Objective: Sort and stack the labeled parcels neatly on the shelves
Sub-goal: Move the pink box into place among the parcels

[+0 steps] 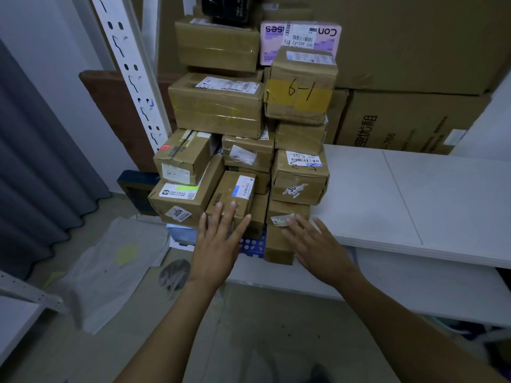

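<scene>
So there's a wobbly pile of taped cardboard parcels (pixel 218 106) on the left end of a white shelf (pixel 414 194), with a yellow-taped box marked "1-9" (pixel 301 87) near the top, a pink box (pixel 301 34) behind it and big brown cartons (pixel 401 125) along the back. The left hand (pixel 218 239) lies flat, fingers straight, on the front of a small tilted parcel (pixel 235 192) beside one stickered "3004" (pixel 179 200). The right hand (pixel 315 244), fingers spread, reaches a low parcel with a torn label (pixel 287 214), though it's blurry.
</scene>
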